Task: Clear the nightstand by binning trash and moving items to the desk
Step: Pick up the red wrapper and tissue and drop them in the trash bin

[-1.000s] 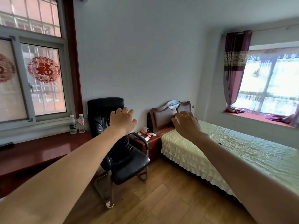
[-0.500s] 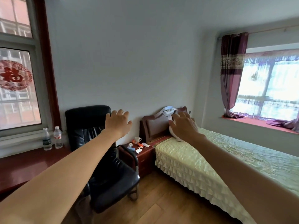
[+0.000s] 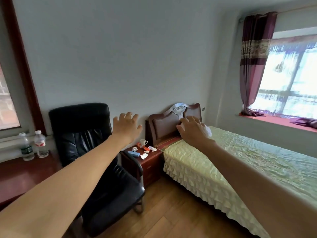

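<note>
So, left hand [image 3: 127, 127] and right hand [image 3: 192, 128] both stretched forward, fingers spread, holding nothing. Beyond them, nightstand [image 3: 151, 162] wedged between black chair [image 3: 89, 143] and bed [image 3: 240, 160], littered with crumpled tissues [image 3: 143, 156], a blue box [image 3: 134, 153] and white cup [image 3: 142, 142].

Both hands [image 3: 127, 127] [image 3: 192, 130] spread, empty, raised w/ nightstand [image 3: 151, 164] beyond

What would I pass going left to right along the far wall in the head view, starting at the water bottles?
Water bottles → black office chair → nightstand littered with a white cup and crumpled tissues → bed headboard → purple curtain → bright window.
</note>
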A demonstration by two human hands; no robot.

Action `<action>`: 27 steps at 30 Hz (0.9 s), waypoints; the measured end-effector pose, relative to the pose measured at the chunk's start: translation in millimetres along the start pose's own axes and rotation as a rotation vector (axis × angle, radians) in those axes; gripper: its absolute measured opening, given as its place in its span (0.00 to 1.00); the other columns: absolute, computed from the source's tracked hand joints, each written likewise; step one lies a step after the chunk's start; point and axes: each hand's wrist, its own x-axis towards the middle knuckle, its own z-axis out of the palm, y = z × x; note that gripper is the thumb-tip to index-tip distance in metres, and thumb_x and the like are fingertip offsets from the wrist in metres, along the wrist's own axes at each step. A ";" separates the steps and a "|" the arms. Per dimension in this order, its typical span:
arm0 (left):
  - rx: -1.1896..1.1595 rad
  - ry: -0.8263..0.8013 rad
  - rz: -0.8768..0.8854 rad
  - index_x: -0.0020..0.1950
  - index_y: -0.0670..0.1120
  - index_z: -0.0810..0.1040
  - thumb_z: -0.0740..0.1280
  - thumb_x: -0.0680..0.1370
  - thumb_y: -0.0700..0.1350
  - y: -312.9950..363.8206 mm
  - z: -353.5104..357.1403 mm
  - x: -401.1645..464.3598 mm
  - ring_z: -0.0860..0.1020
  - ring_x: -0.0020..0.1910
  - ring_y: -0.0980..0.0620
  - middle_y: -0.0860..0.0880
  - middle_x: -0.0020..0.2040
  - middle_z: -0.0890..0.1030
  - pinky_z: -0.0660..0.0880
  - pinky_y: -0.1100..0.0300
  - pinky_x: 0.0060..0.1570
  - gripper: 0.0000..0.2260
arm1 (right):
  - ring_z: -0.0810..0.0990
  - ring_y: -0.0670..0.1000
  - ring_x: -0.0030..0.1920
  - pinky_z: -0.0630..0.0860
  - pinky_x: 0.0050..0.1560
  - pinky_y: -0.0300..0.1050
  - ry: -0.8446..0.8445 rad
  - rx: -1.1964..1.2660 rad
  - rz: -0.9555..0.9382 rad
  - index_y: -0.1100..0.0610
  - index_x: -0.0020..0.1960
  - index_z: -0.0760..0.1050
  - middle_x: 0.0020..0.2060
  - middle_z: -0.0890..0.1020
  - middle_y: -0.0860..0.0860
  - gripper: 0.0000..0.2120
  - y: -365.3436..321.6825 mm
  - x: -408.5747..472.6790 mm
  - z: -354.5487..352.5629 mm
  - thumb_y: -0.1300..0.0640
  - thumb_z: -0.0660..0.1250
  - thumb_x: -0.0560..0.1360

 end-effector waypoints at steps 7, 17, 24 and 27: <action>-0.023 -0.024 0.016 0.71 0.48 0.64 0.56 0.79 0.54 -20.4 78.8 111.1 0.66 0.68 0.42 0.44 0.70 0.68 0.64 0.45 0.64 0.22 | 0.64 0.57 0.70 0.64 0.67 0.56 0.003 0.035 0.066 0.53 0.68 0.68 0.69 0.68 0.54 0.20 18.2 115.4 70.5 0.47 0.55 0.79; -0.064 -0.102 0.054 0.71 0.46 0.64 0.56 0.79 0.53 -3.9 196.3 225.3 0.65 0.68 0.42 0.44 0.70 0.67 0.62 0.46 0.64 0.22 | 0.63 0.57 0.70 0.60 0.67 0.55 0.013 0.001 0.119 0.53 0.68 0.69 0.68 0.70 0.55 0.20 72.8 220.2 168.3 0.47 0.56 0.79; -0.034 -0.144 0.028 0.72 0.48 0.63 0.56 0.79 0.54 25.3 275.7 308.0 0.64 0.69 0.43 0.45 0.70 0.67 0.62 0.45 0.65 0.23 | 0.63 0.58 0.70 0.62 0.69 0.57 -0.015 0.041 0.082 0.55 0.68 0.69 0.69 0.69 0.56 0.20 131.2 312.6 227.6 0.48 0.55 0.79; -0.032 -0.139 -0.006 0.72 0.48 0.63 0.56 0.79 0.54 40.9 301.1 350.8 0.64 0.69 0.43 0.45 0.70 0.67 0.62 0.46 0.65 0.23 | 0.64 0.57 0.70 0.63 0.67 0.57 -0.015 0.082 0.050 0.56 0.66 0.70 0.66 0.71 0.56 0.19 162.5 361.4 250.8 0.49 0.55 0.79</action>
